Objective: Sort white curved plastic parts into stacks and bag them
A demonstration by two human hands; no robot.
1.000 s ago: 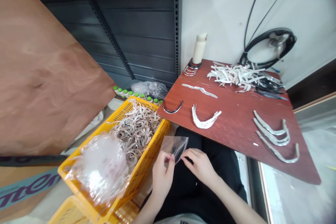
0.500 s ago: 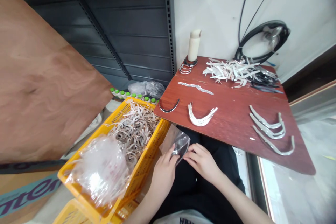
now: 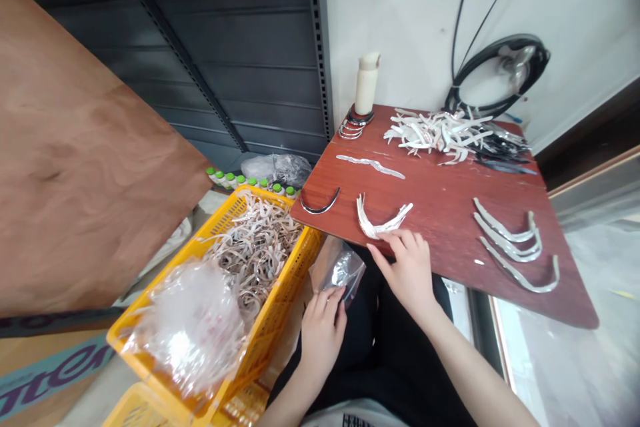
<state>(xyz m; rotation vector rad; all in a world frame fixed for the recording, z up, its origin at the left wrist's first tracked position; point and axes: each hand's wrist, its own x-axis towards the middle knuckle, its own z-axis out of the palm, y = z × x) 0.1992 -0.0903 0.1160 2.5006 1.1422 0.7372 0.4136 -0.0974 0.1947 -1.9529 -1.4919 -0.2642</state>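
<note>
My left hand [image 3: 324, 320] pinches the lower edge of a clear plastic bag [image 3: 336, 265] above my lap. Over the table's front edge, my right hand [image 3: 407, 267] reaches with fingertips at a small bundle of curved white strips [image 3: 383, 227]; its thumb is spread away from the fingers. The fingertips cover part of the bundle. To the left of it lies a thin black curved strip [image 3: 321, 205]. Farther back is a wavy whitish strip [image 3: 371, 164]. On the right, several shiny curved strips [image 3: 513, 243] lie on the table.
The red-brown table [image 3: 440, 197] carries a heap of white strips [image 3: 440, 133] and a cream bottle [image 3: 367, 83] at the back. A yellow crate [image 3: 270, 303] at my left holds many strips and clear plastic bags [image 3: 193, 327]. A coiled black cable [image 3: 537, 57] hangs on the wall.
My right hand has left the plastic bag and moved up to the white strips on the table. My left hand keeps the bag and has shifted slightly down.
</note>
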